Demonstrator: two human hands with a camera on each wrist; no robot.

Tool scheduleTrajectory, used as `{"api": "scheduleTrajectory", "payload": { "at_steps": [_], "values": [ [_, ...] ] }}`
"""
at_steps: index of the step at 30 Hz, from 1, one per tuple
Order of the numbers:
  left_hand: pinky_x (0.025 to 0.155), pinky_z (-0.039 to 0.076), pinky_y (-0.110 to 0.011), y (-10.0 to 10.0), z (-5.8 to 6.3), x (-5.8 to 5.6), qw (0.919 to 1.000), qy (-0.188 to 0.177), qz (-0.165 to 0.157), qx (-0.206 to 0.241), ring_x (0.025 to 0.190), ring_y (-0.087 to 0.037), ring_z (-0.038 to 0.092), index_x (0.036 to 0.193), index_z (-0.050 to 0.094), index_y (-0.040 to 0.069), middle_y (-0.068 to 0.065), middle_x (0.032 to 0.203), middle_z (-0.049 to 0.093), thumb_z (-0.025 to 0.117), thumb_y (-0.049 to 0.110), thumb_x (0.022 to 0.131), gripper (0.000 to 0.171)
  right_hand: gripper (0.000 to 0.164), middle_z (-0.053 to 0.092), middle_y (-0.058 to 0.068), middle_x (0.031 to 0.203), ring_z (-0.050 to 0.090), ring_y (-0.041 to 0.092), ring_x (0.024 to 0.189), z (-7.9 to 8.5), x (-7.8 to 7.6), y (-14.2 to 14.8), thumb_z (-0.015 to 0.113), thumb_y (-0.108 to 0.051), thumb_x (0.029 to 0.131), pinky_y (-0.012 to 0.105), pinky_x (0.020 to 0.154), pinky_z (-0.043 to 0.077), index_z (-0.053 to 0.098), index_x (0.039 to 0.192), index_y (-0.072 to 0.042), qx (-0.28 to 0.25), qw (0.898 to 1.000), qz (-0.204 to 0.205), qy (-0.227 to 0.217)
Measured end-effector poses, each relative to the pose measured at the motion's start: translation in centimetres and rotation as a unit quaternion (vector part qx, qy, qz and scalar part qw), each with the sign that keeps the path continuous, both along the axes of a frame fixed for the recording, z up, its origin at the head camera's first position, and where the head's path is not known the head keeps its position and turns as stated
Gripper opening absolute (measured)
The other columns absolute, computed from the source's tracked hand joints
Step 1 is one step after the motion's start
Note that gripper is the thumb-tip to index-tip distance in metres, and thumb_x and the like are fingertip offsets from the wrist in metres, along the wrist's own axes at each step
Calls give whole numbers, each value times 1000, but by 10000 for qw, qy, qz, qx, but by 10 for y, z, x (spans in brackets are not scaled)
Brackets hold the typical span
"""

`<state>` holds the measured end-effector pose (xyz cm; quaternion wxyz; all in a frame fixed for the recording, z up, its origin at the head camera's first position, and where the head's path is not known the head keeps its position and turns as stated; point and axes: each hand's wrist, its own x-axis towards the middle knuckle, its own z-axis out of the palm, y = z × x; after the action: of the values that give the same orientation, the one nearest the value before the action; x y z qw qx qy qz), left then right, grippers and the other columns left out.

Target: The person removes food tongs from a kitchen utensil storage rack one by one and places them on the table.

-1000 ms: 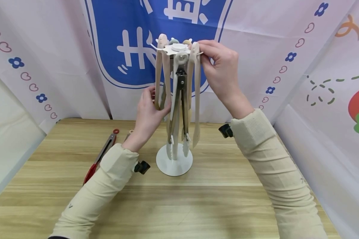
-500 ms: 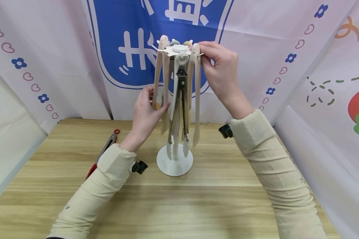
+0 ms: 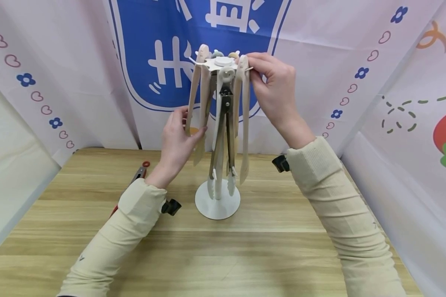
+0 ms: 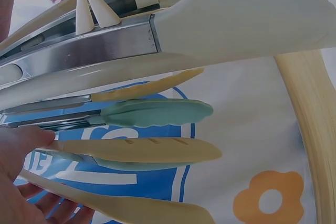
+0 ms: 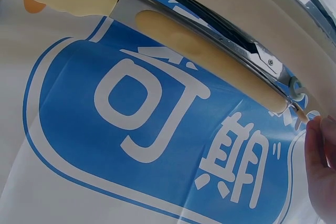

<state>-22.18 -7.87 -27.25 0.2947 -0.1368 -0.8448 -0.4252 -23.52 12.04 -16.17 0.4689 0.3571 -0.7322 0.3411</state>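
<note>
the tabletop (image 3: 245, 255) extends below both hands. red-and-metal tongs (image 3: 137, 175) lie on it, partly covered by the left sleeve (image 3: 134, 210). the white stand (image 3: 217, 209) is upright between the hands. white tongs (image 3: 227, 101) hang on its near side, right of the left hand (image 3: 177, 142). the left hand grips beige tongs (image 3: 194, 93), thumb on one arm, fingers round the other, arms spread. the right hand (image 3: 276, 88), higher, pinches the stand's top edge; from here, the contact is partly hidden. second beige tongs (image 3: 245, 119) hang just beside its fingertips. beyond the hands hangs a backdrop (image 3: 312, 78).
</note>
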Motion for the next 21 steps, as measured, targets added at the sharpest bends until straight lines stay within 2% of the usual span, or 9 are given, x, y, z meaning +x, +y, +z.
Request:
{"api": "scheduleTrajectory", "payload": {
  "at_steps": [7,11,21],
  "values": [
    [83,46,-36,-3,1,-1,9994,335,96,-21,95,-27,52,117,48,-3,-17,107,53,72,9,77,49,20,69,10,90,53,13,67,0,1,0,54,8,83,17,54,31,72,89,0,-63,9999,-25,-106],
    [81,46,-37,-5,2,-2,9988,448,179,-64,94,-28,52,117,48,-3,-18,105,53,71,9,77,48,20,69,12,90,51,14,64,1,1,0,53,7,84,16,54,30,72,90,2,-21,10000,-44,-62],
    [82,44,-38,-8,4,-4,9987,293,366,-177,95,-29,52,118,48,-1,-18,105,54,71,14,78,49,21,69,12,90,48,13,60,1,2,-1,52,7,84,16,54,28,72,91,1,26,9998,-151,-81]
  ]
}}
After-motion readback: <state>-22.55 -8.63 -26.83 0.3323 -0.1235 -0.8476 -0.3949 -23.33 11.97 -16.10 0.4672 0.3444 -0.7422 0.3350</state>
